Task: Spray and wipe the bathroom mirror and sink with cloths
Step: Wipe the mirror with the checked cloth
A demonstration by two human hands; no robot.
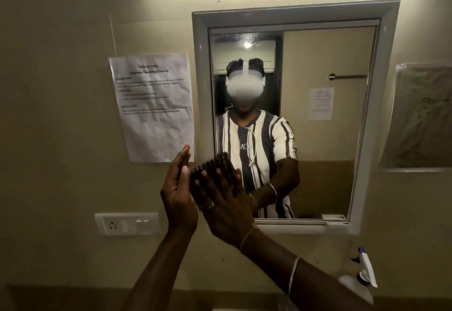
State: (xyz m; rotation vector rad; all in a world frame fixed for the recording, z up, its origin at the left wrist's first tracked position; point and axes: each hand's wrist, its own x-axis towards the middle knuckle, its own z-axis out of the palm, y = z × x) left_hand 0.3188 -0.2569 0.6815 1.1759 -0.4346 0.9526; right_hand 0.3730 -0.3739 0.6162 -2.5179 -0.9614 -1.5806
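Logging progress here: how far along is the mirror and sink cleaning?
Done: nothing clearly; the white-framed mirror glass looks hazy along its top. In hand: left hand and right hand press a dark ribbed cloth between them before the mirror's lower left corner; the white spray bottle with blue nozzle stands unheld. Left: wiping the mirror; the sink cannot be judged.

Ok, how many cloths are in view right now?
1. A dark ribbed cloth is pressed between the flat left hand and right hand, in front of the mirror's lower left corner. Others may be out of frame.
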